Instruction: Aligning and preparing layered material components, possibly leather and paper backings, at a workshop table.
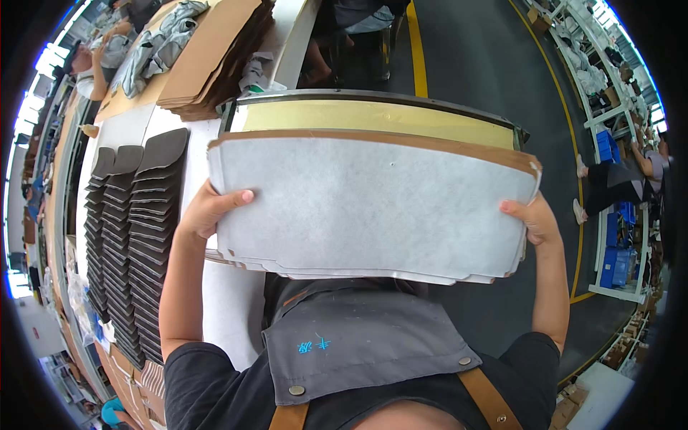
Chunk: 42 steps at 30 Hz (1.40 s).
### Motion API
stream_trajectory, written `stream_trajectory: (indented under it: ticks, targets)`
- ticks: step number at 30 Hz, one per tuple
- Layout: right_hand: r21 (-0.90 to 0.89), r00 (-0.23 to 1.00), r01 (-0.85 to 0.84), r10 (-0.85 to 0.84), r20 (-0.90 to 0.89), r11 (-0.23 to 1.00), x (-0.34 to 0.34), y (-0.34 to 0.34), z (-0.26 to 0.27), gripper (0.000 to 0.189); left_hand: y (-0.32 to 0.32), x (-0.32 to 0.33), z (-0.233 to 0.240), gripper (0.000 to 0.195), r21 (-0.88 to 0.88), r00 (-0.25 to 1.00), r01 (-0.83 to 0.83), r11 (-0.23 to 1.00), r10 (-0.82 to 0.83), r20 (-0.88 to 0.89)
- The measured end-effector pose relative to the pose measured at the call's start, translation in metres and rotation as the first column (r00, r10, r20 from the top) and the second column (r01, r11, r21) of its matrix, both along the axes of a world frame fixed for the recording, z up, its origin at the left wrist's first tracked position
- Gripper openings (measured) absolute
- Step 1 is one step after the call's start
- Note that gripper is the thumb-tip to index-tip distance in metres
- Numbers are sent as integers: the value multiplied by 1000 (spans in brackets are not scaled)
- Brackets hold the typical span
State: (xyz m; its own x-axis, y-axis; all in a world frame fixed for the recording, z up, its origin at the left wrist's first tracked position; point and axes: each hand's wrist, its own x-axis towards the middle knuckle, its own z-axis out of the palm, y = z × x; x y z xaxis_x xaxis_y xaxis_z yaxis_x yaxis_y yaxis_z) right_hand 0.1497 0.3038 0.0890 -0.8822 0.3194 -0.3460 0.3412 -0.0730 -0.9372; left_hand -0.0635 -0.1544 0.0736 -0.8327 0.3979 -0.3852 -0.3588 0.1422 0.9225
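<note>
A stack of large white-faced sheets point(371, 209), with brown edges showing along the far side, spans the space before me. My left hand point(217, 207) grips its left end, thumb on top and fingers hidden beneath. At the opposite end my right hand point(529, 215) holds it the same way. The sheets are slightly fanned along the near edge. Just beyond them lies a pale yellow surface point(376, 118) in a dark metal frame point(371, 95), partly covered by the stack.
Overlapping dark grey pieces point(156, 188) stand in three rows on the white table point(196, 140) at left. Behind them rises a pile of brown sheets point(209, 48) beside grey cloth point(161, 45). Other people work nearby. White shelving point(602, 215) with blue bins point(618, 263) lines the right.
</note>
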Motion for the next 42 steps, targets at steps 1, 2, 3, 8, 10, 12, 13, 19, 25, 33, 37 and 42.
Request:
stream_trajectory:
  ticks: [1, 2, 3, 8, 10, 12, 13, 19, 25, 33, 37, 42]
  targets:
    - [-7, 1000, -7, 7, -2, 1000, 0, -2, -9, 63, -1, 0, -10, 65, -64, 999, 21, 998, -18, 51]
    - [-10, 1000, -2, 2, 10, 1000, -1, 3, -13, 63, -1, -3, -16, 62, -124, 994, 50, 991, -37, 105]
    - [174, 983, -17, -15, 182, 985, -4, 13, -15, 59, 0, -11, -15, 58, -377, 994, 107, 920, -113, 7]
    - [849, 990, -81, 140, 8, 522, -27, -9, -4, 47, 27, -16, -5, 51, -564, 552, -89, 821, -430, -714]
    - [888, 923, -179, 384, 3, 424, -50, -43, -8, 45, 60, -4, -5, 54, -591, 397, 54, 805, -560, -727]
    - [900, 876, -218, 482, 11, 377, -65, -71, -20, 47, 92, 3, -12, 55, -635, 322, 75, 769, -622, -714]
    - [897, 877, -226, 480, 17, 381, -69, -79, -27, 47, 102, 3, -20, 54, -650, 298, 70, 757, -637, -710]
    - [927, 858, -210, 513, 23, 311, -82, -88, -38, 47, 105, -9, -25, 42, -576, 356, 155, 803, -589, -725]
    - [897, 862, -125, 494, -113, 424, -88, -83, -19, 26, 80, -30, 1, 24, -591, 411, 182, 786, -607, -680]
    - [791, 931, -350, 285, 230, 503, -71, -37, 14, 22, 2, -53, -3, 13, -386, 917, 267, 883, -356, -180]
    - [931, 958, -182, 272, 95, 315, -53, -36, 23, 35, -2, -32, 31, 12, -133, 934, 183, 974, -214, -287]
    - [600, 862, -307, 483, -154, 739, -76, -118, 60, 42, -11, -13, 127, 18, 53, 835, 289, 956, -225, -502]
